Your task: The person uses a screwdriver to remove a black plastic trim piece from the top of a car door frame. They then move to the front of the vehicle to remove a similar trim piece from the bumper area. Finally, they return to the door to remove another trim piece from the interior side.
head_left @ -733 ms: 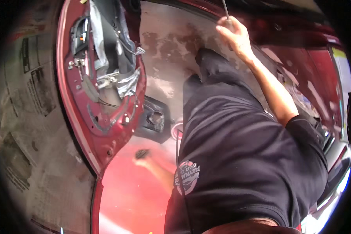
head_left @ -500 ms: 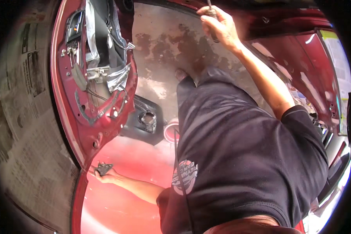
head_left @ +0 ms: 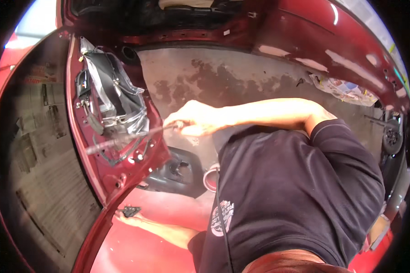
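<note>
So closest to the camera is the wearer's black short-sleeved T-shirt (head_left: pixel 291 182) with a round pale logo on the chest, and a thin black cord (head_left: pixel 227 236) running down its front. The right arm bends across over the shirt, and the right hand (head_left: pixel 191 120) has its fingers wrapped around one end of a long, thin, dark rod-like tool (head_left: pixel 127 139). That tool's pretty blurry, points off to the left and crosses in front of the door; can't tell if the tip touches anything.

Left arm's stretched out low on the left. The left hand (head_left: pixel 131 220) is holding a small dark angular piece (head_left: pixel 130 210) in its fingers, over the glossy bright red panel (head_left: pixel 143 250) and near the door's lower edge. Too small to make out where each finger sits.

Past the hands there's the stripped dark red metal car door (head_left: pixel 105 170), with crinkled silver sheeting (head_left: pixel 139 125) hanging off it. Its left side is next to a big surface covered in printed newspaper (head_left: pixel 45 150). Lower down sit a black moulded plastic panel (head_left: pixel 191 179) and, just beside it, a pinkish round rim (head_left: pixel 210 181). Farthest back is the stained grey concrete floor (head_left: pixel 177 68).
</note>
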### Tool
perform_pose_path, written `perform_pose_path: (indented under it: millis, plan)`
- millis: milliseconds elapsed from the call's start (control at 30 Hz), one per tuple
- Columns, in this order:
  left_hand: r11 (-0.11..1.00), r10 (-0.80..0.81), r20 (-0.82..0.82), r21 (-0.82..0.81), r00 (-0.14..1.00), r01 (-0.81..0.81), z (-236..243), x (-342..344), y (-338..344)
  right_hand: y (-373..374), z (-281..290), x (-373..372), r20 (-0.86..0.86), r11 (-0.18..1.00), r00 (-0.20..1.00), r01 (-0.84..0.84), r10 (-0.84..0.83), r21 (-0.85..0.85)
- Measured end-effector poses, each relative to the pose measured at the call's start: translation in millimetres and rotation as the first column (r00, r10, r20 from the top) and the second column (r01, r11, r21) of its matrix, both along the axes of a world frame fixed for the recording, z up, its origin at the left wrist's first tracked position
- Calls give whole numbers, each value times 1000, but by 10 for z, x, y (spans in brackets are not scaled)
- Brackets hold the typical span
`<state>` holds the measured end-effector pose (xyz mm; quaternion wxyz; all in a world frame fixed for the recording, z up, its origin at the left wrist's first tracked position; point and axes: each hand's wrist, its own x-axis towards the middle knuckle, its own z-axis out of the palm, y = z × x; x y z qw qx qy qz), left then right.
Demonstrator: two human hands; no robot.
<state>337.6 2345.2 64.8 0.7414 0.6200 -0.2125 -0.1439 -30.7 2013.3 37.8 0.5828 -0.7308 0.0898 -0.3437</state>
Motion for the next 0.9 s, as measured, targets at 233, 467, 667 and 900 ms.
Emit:
perform_pose_path:
  millis: [233, 467, 667, 900]
  plan:
    - [991, -118, -83, 50, 990, 122, -35, 151, 690, 1123, 618, 840, 231, 996, 969, -78, 83, -30]
    - [879, 177, -308, 477, 935, -10, -1083, 599, 1795, 2102, 1204, 1452, 137, 959, 973, -210, 186, 189]
    - [691, -200, -476, 551, 856, 468, -2249, 420, 2068, 2514, 1121, 1521, 411, 827, 897, -100, -165, 553]
    - [540, -218, -637, 552, 739, 635, -3014, 441, 1849, 1568, 1301, 943, 141, 618, 624, 667, -768, 416]
